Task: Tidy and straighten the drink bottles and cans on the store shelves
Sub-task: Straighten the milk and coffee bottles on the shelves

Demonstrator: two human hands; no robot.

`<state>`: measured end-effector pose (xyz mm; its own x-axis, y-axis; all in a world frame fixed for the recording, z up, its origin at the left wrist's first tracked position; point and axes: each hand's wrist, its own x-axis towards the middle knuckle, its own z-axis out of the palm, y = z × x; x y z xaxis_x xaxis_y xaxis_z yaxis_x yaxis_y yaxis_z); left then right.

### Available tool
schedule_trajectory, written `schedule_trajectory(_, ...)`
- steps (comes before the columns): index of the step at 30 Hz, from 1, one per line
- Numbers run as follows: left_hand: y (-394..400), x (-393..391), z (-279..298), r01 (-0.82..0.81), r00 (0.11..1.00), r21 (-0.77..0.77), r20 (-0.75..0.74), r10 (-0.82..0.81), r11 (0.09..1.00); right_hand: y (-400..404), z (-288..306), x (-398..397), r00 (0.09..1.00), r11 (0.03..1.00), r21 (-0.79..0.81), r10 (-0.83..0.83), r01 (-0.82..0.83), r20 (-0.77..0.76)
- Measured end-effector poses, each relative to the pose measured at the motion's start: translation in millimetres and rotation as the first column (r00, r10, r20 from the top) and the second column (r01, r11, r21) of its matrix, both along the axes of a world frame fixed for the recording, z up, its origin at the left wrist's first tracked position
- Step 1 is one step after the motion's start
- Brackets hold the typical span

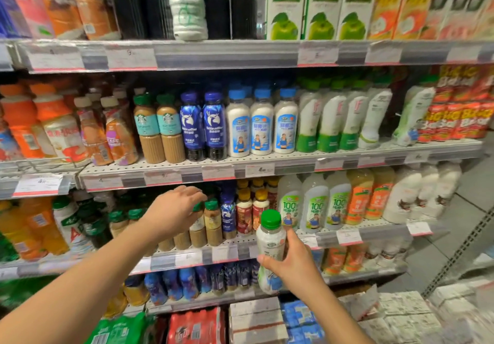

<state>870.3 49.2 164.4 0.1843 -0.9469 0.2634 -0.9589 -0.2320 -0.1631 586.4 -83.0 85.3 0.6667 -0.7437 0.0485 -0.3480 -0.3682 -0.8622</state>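
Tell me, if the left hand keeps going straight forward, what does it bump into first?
Probably the green-capped coffee bottle: the left hand already has its fingertips at that cap. Depth is hard to judge here.
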Motion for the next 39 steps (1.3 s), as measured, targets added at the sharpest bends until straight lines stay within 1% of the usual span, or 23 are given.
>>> schedule_trajectory(3, -23, -22, 1, 0.063, 0.996, -0.077, 0.06, -0.058, 0.995, -12, 4, -11, 1.0, 1.0, -0.005, -0.014, 0.014, -0.002)
schedule_trajectory(7, -63, -54, 5, 0.092, 0.995, -0.107, 0.046, -0.087, 0.99, -32, 12, -26, 0.999, 0.999, -0.023, -0.037, 0.037, -0.005)
schedule_trajectory(14, -139, -124, 8, 0.157, 0.987, -0.097, 0.046, -0.153, 0.983, -76, 32, -64, 0.993, 0.992, -0.059, -0.114, 0.115, 0.024)
schedule_trajectory(19, -202, -172, 16, 0.207, 0.978, -0.085, 0.014, -0.207, 0.975, -115, 53, -104, 0.979, 0.974, -0.104, -0.193, 0.199, 0.065)
schedule_trajectory(21, -226, -188, 20, 0.194, 0.981, -0.089, 0.004, -0.194, 0.977, -135, 64, -120, 0.971, 0.964, -0.12, -0.227, 0.236, 0.08)
schedule_trajectory(25, -263, -212, 16, 0.107, 0.993, -0.08, -0.041, -0.111, 0.991, -182, 90, -149, 0.951, 0.937, -0.165, -0.297, 0.309, 0.09)
schedule_trajectory(29, -281, -222, 1, 0.029, 0.997, -0.129, -0.068, -0.038, 0.991, -228, 118, -168, 0.93, 0.908, -0.207, -0.347, 0.366, 0.12)
schedule_trajectory(31, -283, -222, -5, -0.001, 0.997, -0.152, -0.074, -0.011, 0.988, -250, 130, -172, 0.915, 0.894, -0.211, -0.367, 0.396, 0.165)
schedule_trajectory(34, -283, -220, -7, -0.007, 0.999, -0.173, -0.044, 0.0, 0.985, -280, 148, -169, 0.886, 0.868, -0.221, -0.389, 0.444, 0.252)
schedule_trajectory(39, -285, -219, -4, -0.028, 1.0, -0.176, -0.015, 0.026, 0.984, -322, 179, -149, 0.836, 0.809, -0.264, -0.432, 0.525, 0.338)
